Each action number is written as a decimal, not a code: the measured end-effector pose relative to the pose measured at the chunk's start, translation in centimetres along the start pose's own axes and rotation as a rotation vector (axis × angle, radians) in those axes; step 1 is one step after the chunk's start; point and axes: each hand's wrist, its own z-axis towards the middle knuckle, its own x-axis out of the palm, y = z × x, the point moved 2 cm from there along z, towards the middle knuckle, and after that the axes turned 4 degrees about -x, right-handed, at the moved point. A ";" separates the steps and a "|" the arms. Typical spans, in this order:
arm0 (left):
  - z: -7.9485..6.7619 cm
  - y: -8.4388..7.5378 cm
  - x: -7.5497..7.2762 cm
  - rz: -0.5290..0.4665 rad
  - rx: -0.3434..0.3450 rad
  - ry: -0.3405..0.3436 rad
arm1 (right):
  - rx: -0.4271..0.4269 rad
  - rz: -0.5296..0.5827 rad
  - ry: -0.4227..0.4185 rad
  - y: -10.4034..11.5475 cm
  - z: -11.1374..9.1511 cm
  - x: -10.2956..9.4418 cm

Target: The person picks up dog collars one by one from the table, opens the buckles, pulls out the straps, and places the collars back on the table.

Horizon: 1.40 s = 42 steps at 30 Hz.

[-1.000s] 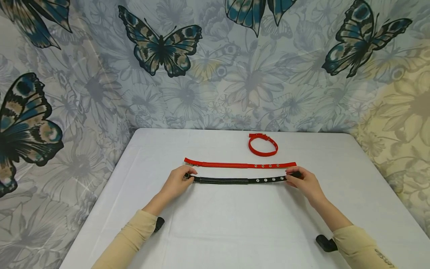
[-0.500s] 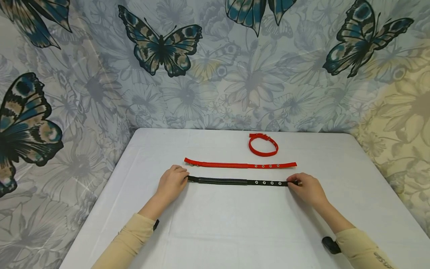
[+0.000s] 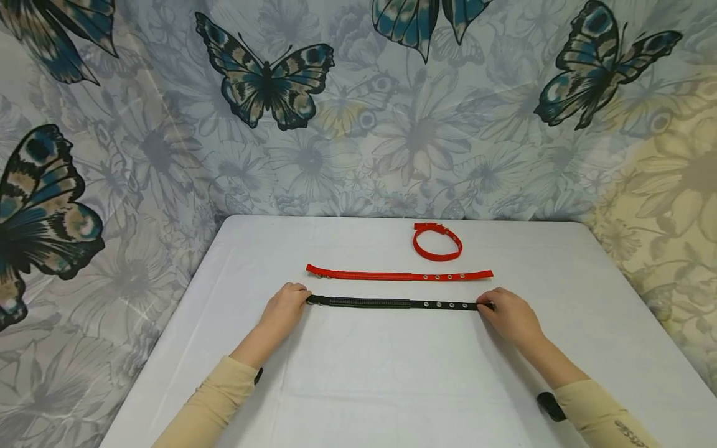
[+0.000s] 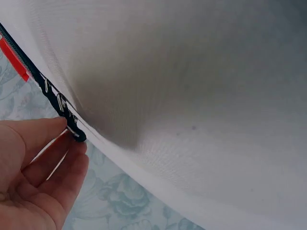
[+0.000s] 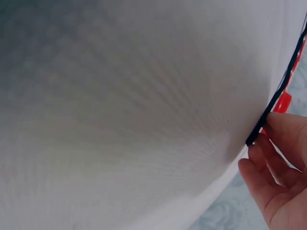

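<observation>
A black collar (image 3: 370, 303) with metal eyelets lies stretched out straight, side to side, close over the white table. My left hand (image 3: 285, 308) pinches its buckle end between thumb and fingertips. In the left wrist view, metal buckle parts (image 4: 61, 102) show just beyond the left thumb. At the eyelet end, my right hand (image 3: 512, 317) pinches the tip; the right wrist view shows the collar's dark end (image 5: 259, 127) between thumb and fingers. Behind and parallel to it rests a straight red collar (image 3: 370, 275), similar in build and length.
Farther back on the white table (image 3: 381, 373) sits a red collar buckled into a loop (image 3: 439, 257). A fabric backdrop (image 3: 420, 137) with butterflies and flowers rises behind the table's far edge.
The black collar's right end has come slightly nearer the person, and the left hand has shifted left, its fingers now at the very end. Both red collars stayed in place.
</observation>
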 end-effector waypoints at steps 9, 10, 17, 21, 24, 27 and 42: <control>-0.6 -0.5 -0.4 0.010 0.029 0.104 | -0.087 -0.101 -0.007 1.0 0.2 -0.5; -0.6 -0.7 -0.5 0.018 0.043 0.088 | -0.105 -0.118 -0.017 1.2 0.2 -0.5; 0.2 -3.4 -1.0 -0.061 0.067 0.114 | -0.167 -0.143 -0.080 2.8 0.7 -0.9; 1.3 -5.2 -0.8 -0.227 0.056 0.248 | -0.132 -0.033 -0.058 3.3 1.6 -1.0; 2.4 -6.6 -0.4 -0.443 0.043 0.327 | -0.088 0.087 -0.042 3.4 2.1 -1.1; 3.6 -8.0 0.2 -0.661 -0.007 0.371 | -0.006 0.203 -0.010 3.3 2.5 -1.1; 10.7 -13.4 5.8 -1.301 -0.492 0.368 | 0.622 1.072 -0.041 1.7 7.0 0.6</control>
